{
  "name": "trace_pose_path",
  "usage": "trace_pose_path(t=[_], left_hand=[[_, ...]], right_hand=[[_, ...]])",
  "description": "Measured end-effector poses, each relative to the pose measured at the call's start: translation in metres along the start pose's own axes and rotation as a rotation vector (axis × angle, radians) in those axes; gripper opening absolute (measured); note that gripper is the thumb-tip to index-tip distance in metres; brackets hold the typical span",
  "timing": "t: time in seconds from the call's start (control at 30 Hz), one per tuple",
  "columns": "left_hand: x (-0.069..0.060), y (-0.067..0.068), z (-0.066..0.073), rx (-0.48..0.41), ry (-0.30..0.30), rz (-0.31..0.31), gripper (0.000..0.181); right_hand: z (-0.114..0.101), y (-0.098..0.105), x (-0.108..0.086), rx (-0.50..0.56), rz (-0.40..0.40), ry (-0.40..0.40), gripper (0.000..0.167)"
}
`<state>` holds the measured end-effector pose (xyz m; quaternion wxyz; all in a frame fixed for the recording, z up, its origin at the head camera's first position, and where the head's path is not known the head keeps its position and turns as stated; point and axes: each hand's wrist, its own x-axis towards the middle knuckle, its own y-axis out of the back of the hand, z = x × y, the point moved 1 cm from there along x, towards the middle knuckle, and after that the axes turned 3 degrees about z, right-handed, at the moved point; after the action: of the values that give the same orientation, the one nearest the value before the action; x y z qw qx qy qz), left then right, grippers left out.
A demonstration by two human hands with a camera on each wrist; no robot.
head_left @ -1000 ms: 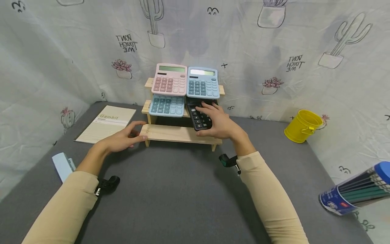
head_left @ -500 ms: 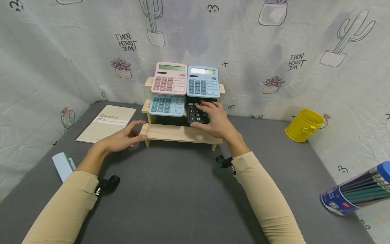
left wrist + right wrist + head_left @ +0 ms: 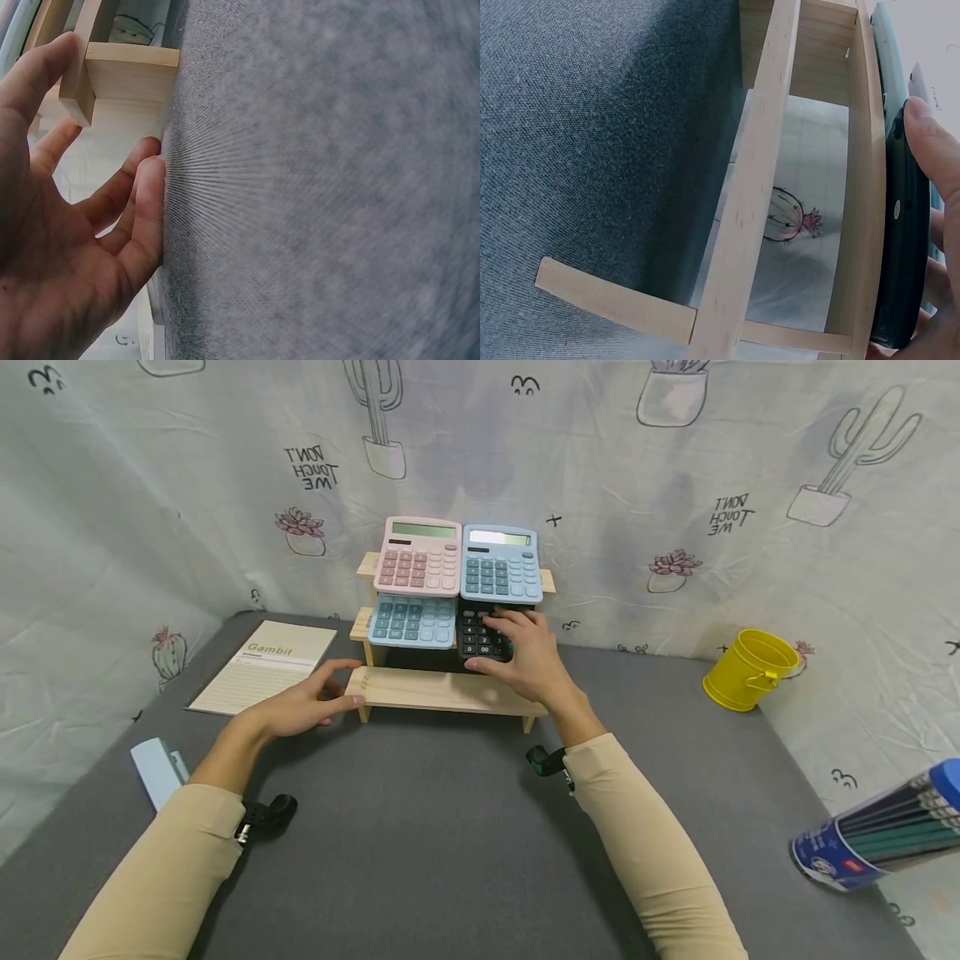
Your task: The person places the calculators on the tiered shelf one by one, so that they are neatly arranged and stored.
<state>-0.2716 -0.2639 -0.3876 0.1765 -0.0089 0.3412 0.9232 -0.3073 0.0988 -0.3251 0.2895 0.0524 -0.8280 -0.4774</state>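
A three-tier wooden rack [image 3: 442, 689] stands at the back of the table. My left hand [image 3: 292, 703] holds the left end of its lowest board, thumb and a finger on either side of the wood [image 3: 81, 82]. On the middle tier, my right hand [image 3: 534, 660] grips a black calculator [image 3: 476, 637], which sits right of a blue calculator [image 3: 411, 621]. The right wrist view has my thumb at the black calculator's [image 3: 904, 247] near edge. A pink calculator [image 3: 418, 556] and a second blue calculator [image 3: 501, 564] lean on the top tier, hiding the upper parts of those below.
A notepad [image 3: 266, 664] lies left of the rack, with a pale blue stapler [image 3: 159, 772] nearer me, partly behind my sleeve. To the right are a yellow bucket [image 3: 750, 670] and a tub of pencils [image 3: 877, 831]. A patterned cloth [image 3: 600, 485] hangs behind.
My right hand has moved the black calculator back and slightly left, and it has turned from slanted to straight beside the lower blue one. The left hand keeps its place on the rack.
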Motion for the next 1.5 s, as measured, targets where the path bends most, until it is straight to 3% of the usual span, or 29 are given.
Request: trace_pose_path(t=[0.67, 1.07, 1.5], left_hand=[[-0.001, -0.004, 0.002, -0.008, 0.0, -0.001, 0.08], [-0.004, 0.0, 0.004, 0.011, -0.01, 0.022, 0.08], [-0.005, -0.002, 0.004, 0.016, -0.021, 0.014, 0.079]], right_hand=[[0.003, -0.006, 0.005, -0.025, 0.025, -0.033, 0.076], [0.006, 0.0, 0.007, -0.003, 0.02, 0.057, 0.068], [0.011, -0.003, 0.007, 0.021, 0.031, 0.081, 0.064]])
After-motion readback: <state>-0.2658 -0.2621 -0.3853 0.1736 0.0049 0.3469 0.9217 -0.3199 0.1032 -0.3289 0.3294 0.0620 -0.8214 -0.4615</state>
